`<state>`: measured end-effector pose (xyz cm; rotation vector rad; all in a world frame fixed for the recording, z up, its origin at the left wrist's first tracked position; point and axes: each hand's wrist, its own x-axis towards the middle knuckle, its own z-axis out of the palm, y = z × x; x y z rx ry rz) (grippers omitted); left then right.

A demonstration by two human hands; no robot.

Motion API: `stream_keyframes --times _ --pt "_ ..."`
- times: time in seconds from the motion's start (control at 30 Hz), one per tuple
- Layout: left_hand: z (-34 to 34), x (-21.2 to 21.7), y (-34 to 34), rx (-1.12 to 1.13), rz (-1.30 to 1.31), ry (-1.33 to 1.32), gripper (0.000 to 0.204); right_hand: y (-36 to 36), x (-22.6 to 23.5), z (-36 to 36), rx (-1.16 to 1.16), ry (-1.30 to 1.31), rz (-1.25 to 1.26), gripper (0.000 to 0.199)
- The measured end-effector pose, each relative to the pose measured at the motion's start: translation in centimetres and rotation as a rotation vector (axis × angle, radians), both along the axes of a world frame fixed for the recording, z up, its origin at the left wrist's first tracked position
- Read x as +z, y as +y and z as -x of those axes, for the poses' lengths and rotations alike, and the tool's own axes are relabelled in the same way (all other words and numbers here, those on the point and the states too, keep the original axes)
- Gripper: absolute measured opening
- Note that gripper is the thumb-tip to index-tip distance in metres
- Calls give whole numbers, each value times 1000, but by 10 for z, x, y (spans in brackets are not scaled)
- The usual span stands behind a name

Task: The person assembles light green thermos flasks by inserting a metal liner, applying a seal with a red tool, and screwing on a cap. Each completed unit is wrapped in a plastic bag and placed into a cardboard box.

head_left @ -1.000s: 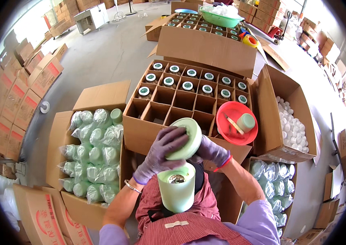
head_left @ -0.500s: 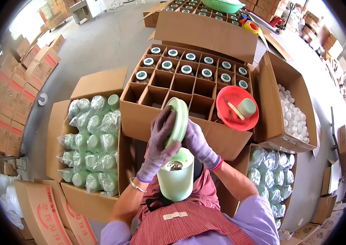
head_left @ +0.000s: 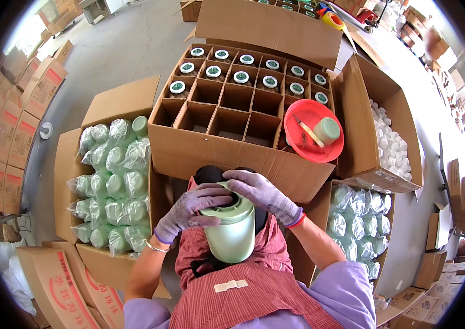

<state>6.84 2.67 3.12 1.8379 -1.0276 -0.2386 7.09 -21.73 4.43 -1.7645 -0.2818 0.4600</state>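
Observation:
A pale green flask body [head_left: 231, 241] stands upright between my thighs, and a round green collar [head_left: 234, 211] with a dark opening sits on top of it. My left hand [head_left: 191, 208], in a grey-purple glove, grips the collar's left side, its thumb along the near edge and its fingers over the top. From the right, my gloved right hand [head_left: 262, 194] holds the collar's far right side, fingers draped across the rim and its thumb hidden. The metal mouth seen earlier inside the body is covered now.
Ahead stands a divided carton [head_left: 210, 143] with several white-and-green-capped bottles [head_left: 213, 71]. A red bowl [head_left: 312, 156] with a green cup [head_left: 327, 130] rests on its right corner. Cartons of bagged green flask parts [head_left: 116, 186] flank me, and a box of white caps [head_left: 390, 145] is at right.
The collar has come down from tilted above the flask body to lying level on its top. Both hands moved down with it. The whole view has shifted a little.

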Motion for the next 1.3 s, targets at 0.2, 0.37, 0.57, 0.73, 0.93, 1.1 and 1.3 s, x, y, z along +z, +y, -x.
stream_keyframes --times 0.2,0.37,0.57,0.73,0.93,1.1,1.3 --pt "17 -12 0 1 -26 -12 75 17 -15 7 129 -170 238 41" --pt "53 19 -18 206 -380 -205 78 15 -36 -19 411 122 -77 36" --pt "73 -31 -35 517 536 631 52 -30 18 40 202 -488 257 62" --pt "90 -74 -45 487 186 859 42 -90 31 126 135 49 966 57" --pt "84 -61 -31 269 133 1200 35 -97 20 130 26 -590 699 66" --pt "90 -51 -34 197 208 1354 39 -90 4 138 63 -329 402 69" --pt "87 -54 -35 -13 -32 718 43 -111 -2 149 -90 -450 490 68"
